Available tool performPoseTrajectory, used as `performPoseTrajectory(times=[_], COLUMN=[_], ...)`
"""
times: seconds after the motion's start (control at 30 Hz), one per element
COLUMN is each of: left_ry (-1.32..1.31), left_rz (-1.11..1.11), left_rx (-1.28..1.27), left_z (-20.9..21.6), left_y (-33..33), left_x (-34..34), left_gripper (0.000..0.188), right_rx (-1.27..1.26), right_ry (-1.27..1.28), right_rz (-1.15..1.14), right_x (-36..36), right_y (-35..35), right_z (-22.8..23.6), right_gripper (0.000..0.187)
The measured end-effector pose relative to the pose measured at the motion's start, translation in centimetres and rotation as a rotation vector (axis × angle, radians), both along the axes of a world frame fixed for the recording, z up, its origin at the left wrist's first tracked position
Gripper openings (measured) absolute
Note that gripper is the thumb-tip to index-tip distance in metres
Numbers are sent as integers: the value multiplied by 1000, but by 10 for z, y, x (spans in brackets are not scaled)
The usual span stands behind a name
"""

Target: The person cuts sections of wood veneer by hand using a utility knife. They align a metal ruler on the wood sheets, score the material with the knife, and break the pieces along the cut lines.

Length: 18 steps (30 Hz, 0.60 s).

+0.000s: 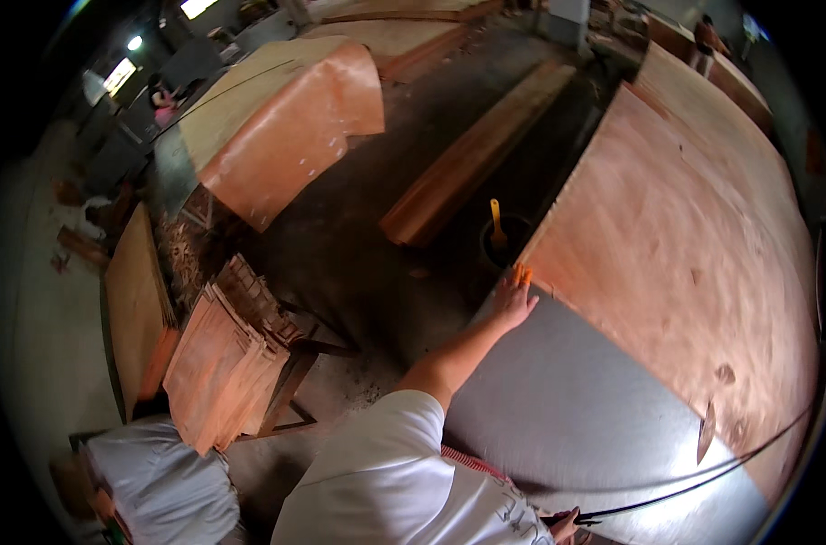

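Observation:
A large reddish-brown wood veneer sheet [667, 236] lies over a grey metal-topped table [558, 381]. My left hand [515, 300] reaches to the sheet's near left corner, its fingers stretched out at the edge, with orange coverings on some fingertips. Low in the view, my right hand [566, 525] is partly cut off and closed around the end of a thin black rod-like thing [704, 480]. That thing runs right across the metal top to the veneer's edge. A slit-shaped hole and dark knots mark the sheet near it.
Beside the table's left edge stands a dark bucket [499, 243] with a yellow-handled tool [496, 218]. A long wood stack [477, 154] lies on the floor. Veneer pieces [227, 363] sit on a stand at left, near leaning boards [139, 309]. Another veneer-covered table [295, 127] is farther back; people are distant.

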<state>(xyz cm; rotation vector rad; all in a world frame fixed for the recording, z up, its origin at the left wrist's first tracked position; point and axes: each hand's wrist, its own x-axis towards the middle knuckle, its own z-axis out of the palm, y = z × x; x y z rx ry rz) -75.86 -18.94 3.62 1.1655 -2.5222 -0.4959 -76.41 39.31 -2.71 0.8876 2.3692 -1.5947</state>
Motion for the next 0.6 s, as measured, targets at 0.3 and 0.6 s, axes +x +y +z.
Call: performPoseTrajectory(times=[0.3, 0.6], left_ry=[-114, 58], left_rz=[-143, -14], left_rx=[-61, 67], left_z=[-17, -19], left_y=[-14, -30], left_x=[-22, -62], left_gripper=[73, 73], right_rx=[25, 43], right_ry=[-65, -118], right_rz=[95, 94], right_x=[-55, -68], right_y=[-69, -94], right_z=[1, -7], right_gripper=[34, 33])
